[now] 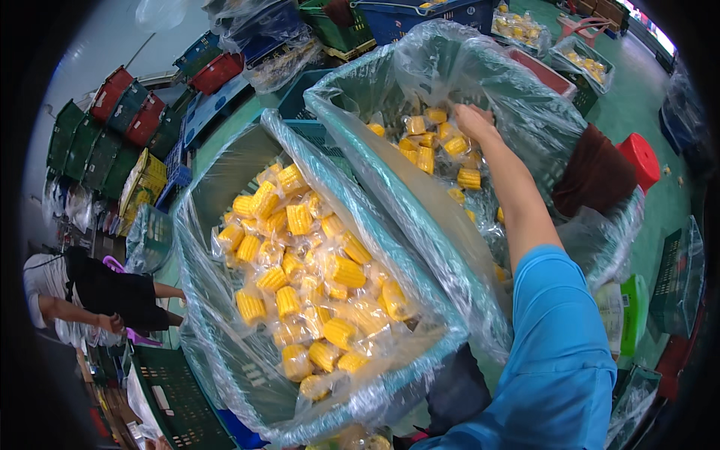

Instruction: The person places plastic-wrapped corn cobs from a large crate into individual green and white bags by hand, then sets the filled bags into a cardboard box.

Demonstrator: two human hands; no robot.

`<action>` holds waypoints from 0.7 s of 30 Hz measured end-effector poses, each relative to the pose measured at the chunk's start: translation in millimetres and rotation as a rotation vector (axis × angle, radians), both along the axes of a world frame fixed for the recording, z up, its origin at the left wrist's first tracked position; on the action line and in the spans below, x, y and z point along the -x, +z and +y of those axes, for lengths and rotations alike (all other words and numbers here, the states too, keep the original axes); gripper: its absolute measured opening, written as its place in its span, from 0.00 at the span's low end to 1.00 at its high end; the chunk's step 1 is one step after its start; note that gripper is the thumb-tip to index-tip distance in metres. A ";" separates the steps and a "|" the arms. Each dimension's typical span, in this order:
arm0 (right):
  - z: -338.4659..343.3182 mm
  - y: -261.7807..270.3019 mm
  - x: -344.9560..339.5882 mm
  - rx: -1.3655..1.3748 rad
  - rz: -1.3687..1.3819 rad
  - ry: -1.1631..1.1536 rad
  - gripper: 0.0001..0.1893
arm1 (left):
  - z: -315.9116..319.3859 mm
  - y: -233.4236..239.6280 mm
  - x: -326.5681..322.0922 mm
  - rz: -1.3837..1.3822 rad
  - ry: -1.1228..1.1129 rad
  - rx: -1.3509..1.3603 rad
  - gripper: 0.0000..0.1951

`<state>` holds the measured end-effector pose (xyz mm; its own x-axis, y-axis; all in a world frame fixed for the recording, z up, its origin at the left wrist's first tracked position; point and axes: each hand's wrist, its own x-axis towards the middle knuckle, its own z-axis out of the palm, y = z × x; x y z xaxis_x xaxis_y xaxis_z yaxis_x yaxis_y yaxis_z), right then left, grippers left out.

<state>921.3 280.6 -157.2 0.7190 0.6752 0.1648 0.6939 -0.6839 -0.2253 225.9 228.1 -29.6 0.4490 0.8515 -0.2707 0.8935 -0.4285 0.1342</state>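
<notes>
My right hand (pixel 476 122) reaches over the far side of a green crate with a clear plastic liner (pixel 416 194). It is beside the liner's inner wall, just above pieces of corn cob (pixel 426 160) in clear wrapping. Its fingertips are partly hidden, so whether they hold the film or a piece is unclear. My left hand is out of view. Nearer to me stands a second lined crate (pixel 222 360), holding a heap of wrapped corn pieces (pixel 298 219). Both liners are folded out over the crate rims.
A dark brown cloth (pixel 593 171) hangs over the far crate's right side, near a red plastic stool (pixel 639 161). Stacked crates (pixel 107 152) line the left wall. Another person (pixel 95 298) stands at the left. A green crate (pixel 174 399) is at lower left.
</notes>
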 end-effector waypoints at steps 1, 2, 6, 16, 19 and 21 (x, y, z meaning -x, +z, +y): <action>3.6 10.9 1.6 0.097 -0.048 0.073 0.13 | -4.9 -1.7 1.4 -0.011 -0.001 0.006 0.11; 5.4 16.6 10.0 0.146 -0.133 0.089 0.13 | -10.7 -3.7 2.2 -0.019 -0.003 0.016 0.11; 25.1 24.8 28.8 0.254 -0.308 0.144 0.12 | -33.8 -8.8 13.3 -0.045 0.028 0.047 0.11; 97.2 -49.4 -29.8 0.291 -0.318 0.268 0.14 | -94.0 -37.9 56.8 -0.015 0.069 0.388 0.10; 116.2 -65.7 -41.5 0.449 -0.351 0.143 0.16 | -85.4 -20.0 33.8 0.034 0.119 0.452 0.10; 122.9 -84.4 -60.5 0.447 -0.345 0.250 0.17 | -101.0 -34.4 41.9 -0.020 0.126 0.429 0.11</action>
<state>981.8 403.5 -241.5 0.4852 0.8741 0.0218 0.8275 -0.4671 0.3116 183.9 127.1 -64.0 0.3576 0.7127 -0.6035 0.9307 -0.2184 0.2936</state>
